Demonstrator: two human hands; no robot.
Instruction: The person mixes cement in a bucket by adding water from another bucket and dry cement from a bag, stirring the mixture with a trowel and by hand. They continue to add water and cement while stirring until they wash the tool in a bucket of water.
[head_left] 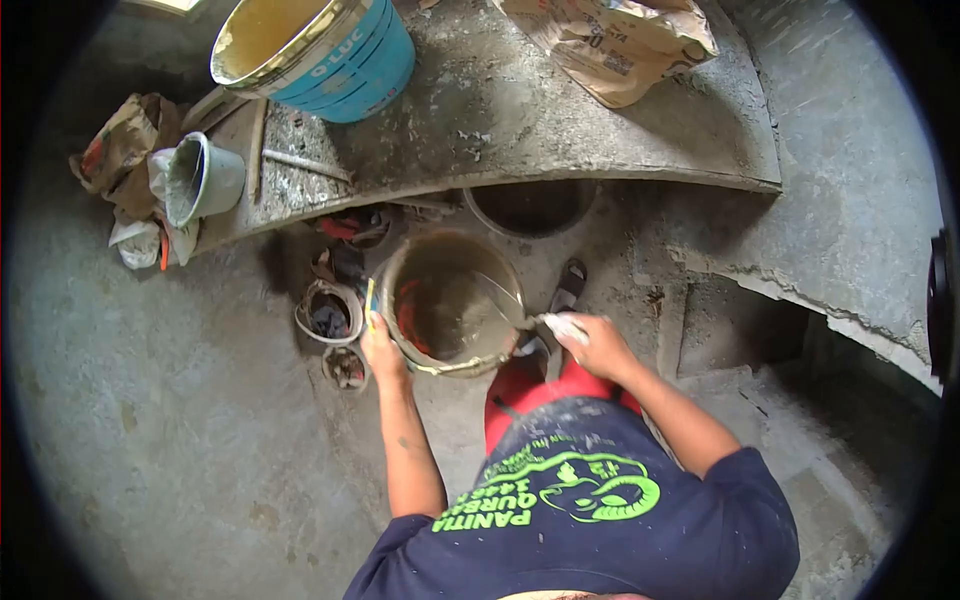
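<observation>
A large round bucket [453, 246] with grey, wet-looking material inside stands in front of my legs. At its left rim is my left hand [381, 347], its fingers closed on a thin yellow-and-blue tool [371, 298] that points up along the bucket's side. My right hand [592, 345], to the right of the rim, is wrapped round the pale handle of a trowel [533, 322]. The trowel's metal part reaches to the bucket's right edge. An orange-red patch shows on the bucket's inner left side.
Beyond the bucket runs a concrete slab [440, 150] bearing a blue bucket [350, 75] and a paper bag [625, 50]. A white pail [222, 178] sits at its left end. Small containers [330, 312] stand left of the large bucket; a dark basin [530, 208] is partly under the slab.
</observation>
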